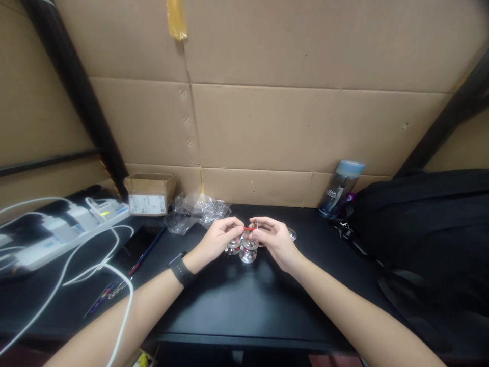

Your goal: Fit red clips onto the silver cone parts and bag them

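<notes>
Above the black table, my left hand [227, 233] is closed, its thumb and fingertips pinching one end of a short, thin red piece [249, 229]. My right hand [275, 239] pinches at the other end, and a thin pale strand or edge rises by its fingers. I cannot make out whether the red piece is a cord or a rod. Just below my fingers stand shiny silver spool-shaped metal pieces [248, 255] with some red at their narrow middles. A round silver rim [292, 234] shows behind my right hand, which hides the rest of it.
Crumpled clear plastic [198, 209] and a small cardboard box [150, 196] lie behind my left hand. On the left are a white power strip [69, 237] with loose cables and a pen [147, 251]. A bottle [338, 191] and a black bag [431, 255] occupy the right.
</notes>
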`<state>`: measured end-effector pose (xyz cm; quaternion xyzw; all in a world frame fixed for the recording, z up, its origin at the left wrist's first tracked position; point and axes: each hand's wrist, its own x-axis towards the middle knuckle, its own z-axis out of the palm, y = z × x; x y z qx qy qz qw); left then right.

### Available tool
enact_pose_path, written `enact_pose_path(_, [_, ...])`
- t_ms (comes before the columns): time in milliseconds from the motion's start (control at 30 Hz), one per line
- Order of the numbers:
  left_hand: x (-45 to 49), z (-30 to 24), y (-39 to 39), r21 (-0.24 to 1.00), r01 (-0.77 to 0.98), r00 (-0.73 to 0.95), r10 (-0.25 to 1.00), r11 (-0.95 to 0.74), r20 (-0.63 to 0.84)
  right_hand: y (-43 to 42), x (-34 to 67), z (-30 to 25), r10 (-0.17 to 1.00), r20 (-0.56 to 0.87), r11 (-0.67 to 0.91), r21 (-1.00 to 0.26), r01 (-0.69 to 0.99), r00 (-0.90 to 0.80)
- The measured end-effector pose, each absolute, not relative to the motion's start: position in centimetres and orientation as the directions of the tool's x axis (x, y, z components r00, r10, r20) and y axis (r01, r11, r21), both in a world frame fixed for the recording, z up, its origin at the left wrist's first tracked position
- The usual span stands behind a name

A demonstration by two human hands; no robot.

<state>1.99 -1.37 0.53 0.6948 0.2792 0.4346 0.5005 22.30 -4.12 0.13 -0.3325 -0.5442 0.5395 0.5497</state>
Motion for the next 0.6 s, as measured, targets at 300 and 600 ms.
enact_pose_path(300, [-2.0, 2.8, -0.6, 0.588, 0.439, 0.494, 0.729, -0.68, 0.474, -1.7, 26.5, 1.2, 0.906, 0.401, 0.422, -0.843, 0.335, -0.133])
enact_pose_path(600, [-5.6, 3.2, 1.1, 0.201, 0.829, 0.496, 0.852, -0.522, 0.168, -0.3, 32.5, 3.2, 0.913, 0.329, 0.377, -0.46, 0.804, -0.239])
